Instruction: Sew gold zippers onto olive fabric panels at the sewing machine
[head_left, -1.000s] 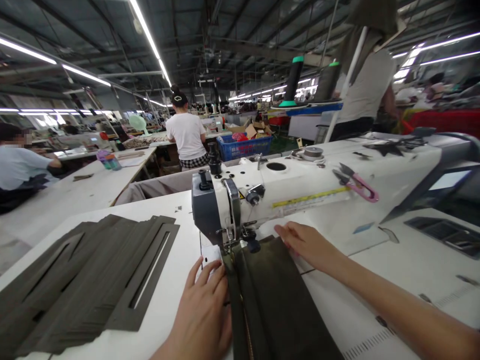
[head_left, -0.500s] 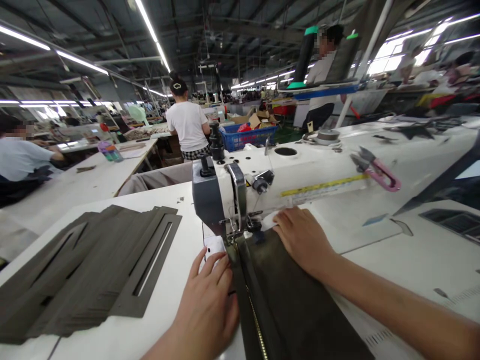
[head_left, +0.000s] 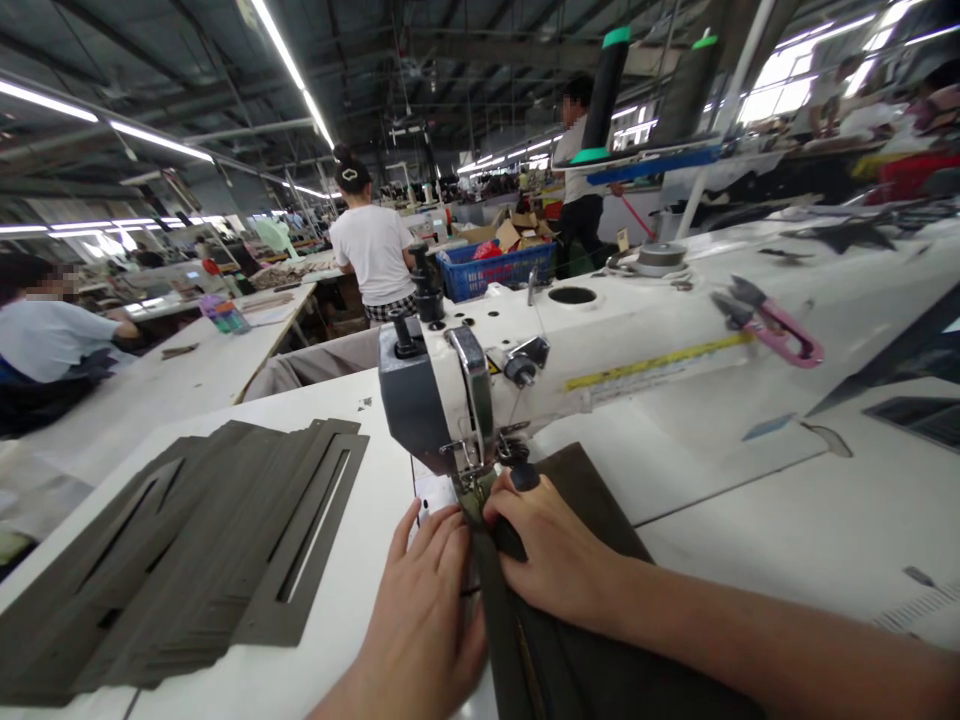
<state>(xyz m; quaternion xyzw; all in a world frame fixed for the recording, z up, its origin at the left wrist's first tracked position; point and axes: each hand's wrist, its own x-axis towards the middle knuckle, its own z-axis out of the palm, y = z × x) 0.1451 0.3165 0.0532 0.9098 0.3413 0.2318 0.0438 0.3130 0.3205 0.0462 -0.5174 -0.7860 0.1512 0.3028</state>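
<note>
Olive-green fabric (head_left: 592, 490) with a zipper (head_left: 527, 670) runs under the presser foot (head_left: 472, 485) of a white industrial sewing machine (head_left: 600, 340); a worker's right hand (head_left: 555, 550) curls closed over its folded edge, while the left hand (head_left: 420, 610), fingers loosely spread, presses against its other side. A stack of cut slotted panels (head_left: 187, 550) lies on the white table (head_left: 337, 430), pink-handled thread snips (head_left: 772, 325) sit right of the machine, and a co-worker (head_left: 371, 240) in a white T-shirt works near a blue plastic crate (head_left: 495, 272) under long factory lights (head_left: 289, 75).
</note>
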